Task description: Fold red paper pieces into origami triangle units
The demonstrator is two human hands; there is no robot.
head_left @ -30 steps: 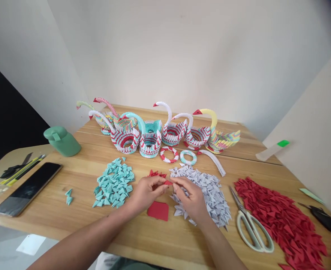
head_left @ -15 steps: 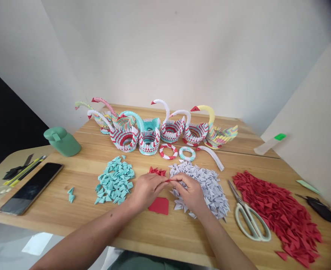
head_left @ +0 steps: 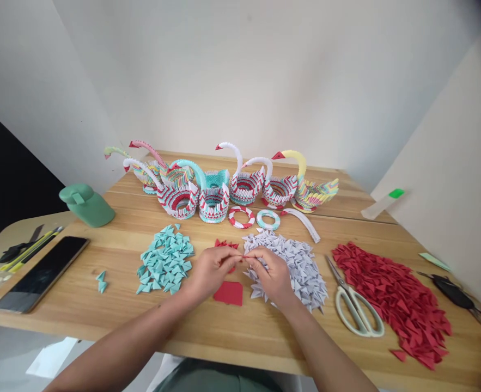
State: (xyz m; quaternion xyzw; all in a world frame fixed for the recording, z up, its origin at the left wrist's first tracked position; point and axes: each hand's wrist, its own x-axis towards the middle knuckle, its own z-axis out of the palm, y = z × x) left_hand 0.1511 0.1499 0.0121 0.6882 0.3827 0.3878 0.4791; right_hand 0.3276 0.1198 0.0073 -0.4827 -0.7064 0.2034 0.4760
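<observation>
My left hand (head_left: 213, 269) and my right hand (head_left: 271, 272) meet at the fingertips, pinching a tiny red paper piece (head_left: 243, 257) between them. Most of that piece is hidden by the fingers. Just below the hands lies a flat stack of red paper (head_left: 229, 293). A small group of red folded pieces (head_left: 225, 244) shows behind my left hand. Turquoise folded triangles (head_left: 165, 260) are heaped to the left, and a pile of pale lilac triangles (head_left: 301, 264) spreads beside and behind my right hand.
Scissors (head_left: 357, 305) and a large red triangle pile (head_left: 395, 294) lie at right. Paper swans (head_left: 213, 204) and two paper rings (head_left: 241, 217) stand and lie behind. A phone (head_left: 42, 275) and green bottle (head_left: 87, 204) are at left, a dark tool (head_left: 452, 291) at far right.
The camera view has shifted slightly. Both hands still pinch the red piece at nearly the same place; less of the piece shows, and the fingers have moved a little.
</observation>
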